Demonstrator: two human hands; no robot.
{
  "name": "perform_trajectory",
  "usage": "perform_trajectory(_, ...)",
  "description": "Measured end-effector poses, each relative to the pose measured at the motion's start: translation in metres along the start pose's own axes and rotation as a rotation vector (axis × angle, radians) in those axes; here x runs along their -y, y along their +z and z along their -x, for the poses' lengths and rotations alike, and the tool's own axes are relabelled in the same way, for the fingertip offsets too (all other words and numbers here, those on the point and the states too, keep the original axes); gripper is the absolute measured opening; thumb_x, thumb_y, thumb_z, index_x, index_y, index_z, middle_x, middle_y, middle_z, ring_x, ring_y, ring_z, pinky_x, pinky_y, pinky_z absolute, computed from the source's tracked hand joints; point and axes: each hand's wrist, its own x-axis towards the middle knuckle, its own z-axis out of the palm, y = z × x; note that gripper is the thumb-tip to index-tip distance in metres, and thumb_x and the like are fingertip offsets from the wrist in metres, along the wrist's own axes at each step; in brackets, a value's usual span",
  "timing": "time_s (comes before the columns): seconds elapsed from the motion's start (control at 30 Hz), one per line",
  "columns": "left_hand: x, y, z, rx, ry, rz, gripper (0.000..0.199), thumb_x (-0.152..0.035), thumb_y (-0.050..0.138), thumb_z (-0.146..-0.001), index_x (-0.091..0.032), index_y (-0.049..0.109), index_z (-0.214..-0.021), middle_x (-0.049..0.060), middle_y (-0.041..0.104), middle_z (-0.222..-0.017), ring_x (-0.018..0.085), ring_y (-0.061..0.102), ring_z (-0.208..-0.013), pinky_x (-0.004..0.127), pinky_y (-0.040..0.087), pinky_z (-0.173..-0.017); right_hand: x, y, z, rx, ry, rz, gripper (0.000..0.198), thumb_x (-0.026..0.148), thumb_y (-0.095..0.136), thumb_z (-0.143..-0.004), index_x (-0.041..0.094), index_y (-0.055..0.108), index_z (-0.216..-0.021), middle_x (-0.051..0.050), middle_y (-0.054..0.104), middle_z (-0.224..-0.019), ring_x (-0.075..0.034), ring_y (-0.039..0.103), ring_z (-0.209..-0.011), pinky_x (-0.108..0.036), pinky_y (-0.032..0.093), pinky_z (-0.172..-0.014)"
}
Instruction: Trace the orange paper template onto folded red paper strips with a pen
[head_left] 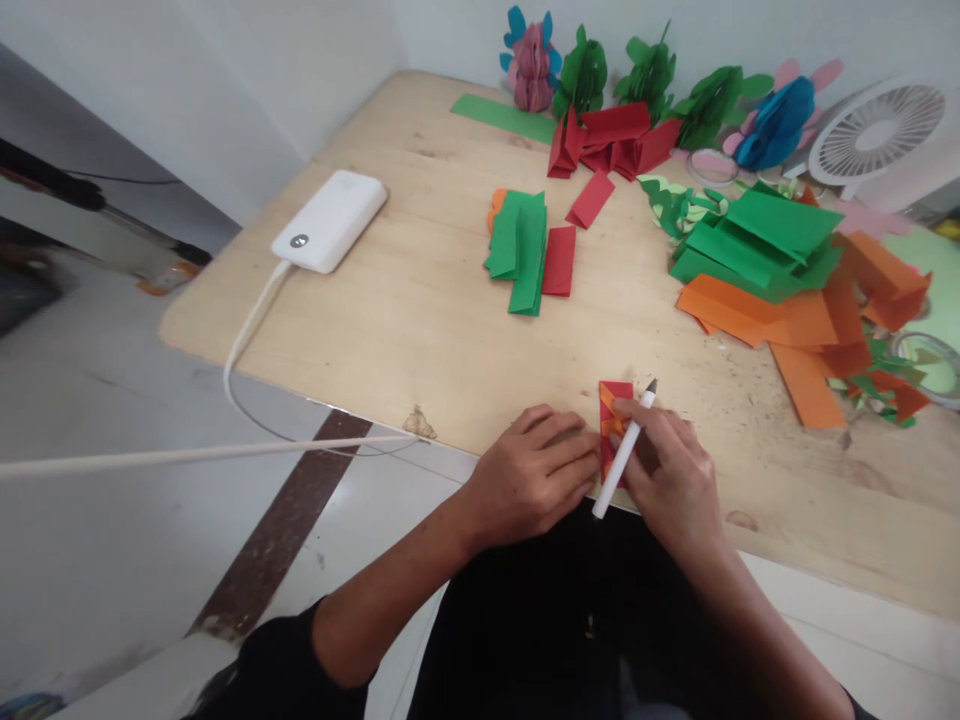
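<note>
Both hands cover the lower part of the one red folded paper at the table's near edge; its long axis runs away from the person. The left hand presses it flat, fingers together. The right hand grips one white pen, tip pointing up-right, and an orange shape, hard to make out.

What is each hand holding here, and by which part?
The right hand grips a white pen around its middle. The left hand presses down the left edge of a folded red paper.
</note>
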Motion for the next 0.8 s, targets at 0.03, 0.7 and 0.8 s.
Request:
perform_trajectory(0.03,-0.0001,-0.0001,0.0001,0.003,0.004,0.001,0.016,-0.020,0.057,-0.092,-0.014,0.065,-0.104,0.006,0.072,-0.110,0.024,0.059,-0.107,0.042,0.047,-0.092,0.0000,0.0000,0.0000,0.004,0.005,-0.002,0.028,0.010,0.055,-0.086,0.020,0.061,-0.111,-0.005,0.067,-0.088,-0.019,0.062,-0.081,-0.032,0.050,-0.073)
perform_trajectory(0.7,-0.0003,-0.0003,-0.0003,0.022,-0.019,0.007,0.017,-0.020,0.056,-0.092,-0.014,0.065,-0.104,0.006,0.071,-0.112,0.023,0.059,-0.108,0.041,0.046,-0.094,0.0007,0.0003,-0.0010,0.015,0.058,-0.045,0.028,0.013,0.052,-0.086,0.023,0.062,-0.110,-0.005,0.069,-0.090,-0.020,0.063,-0.082,-0.035,0.050,-0.076)
perform_trajectory(0.8,0.0002,-0.0009,-0.0003,0.040,-0.024,0.007,0.014,-0.020,0.054,-0.091,-0.015,0.065,-0.100,0.007,0.069,-0.117,0.023,0.058,-0.110,0.041,0.045,-0.095,0.0013,0.0002,-0.0012,0.009,0.062,-0.039,0.027,0.013,0.052,-0.086,0.024,0.062,-0.109,-0.005,0.069,-0.089,-0.020,0.063,-0.081,-0.036,0.050,-0.075)
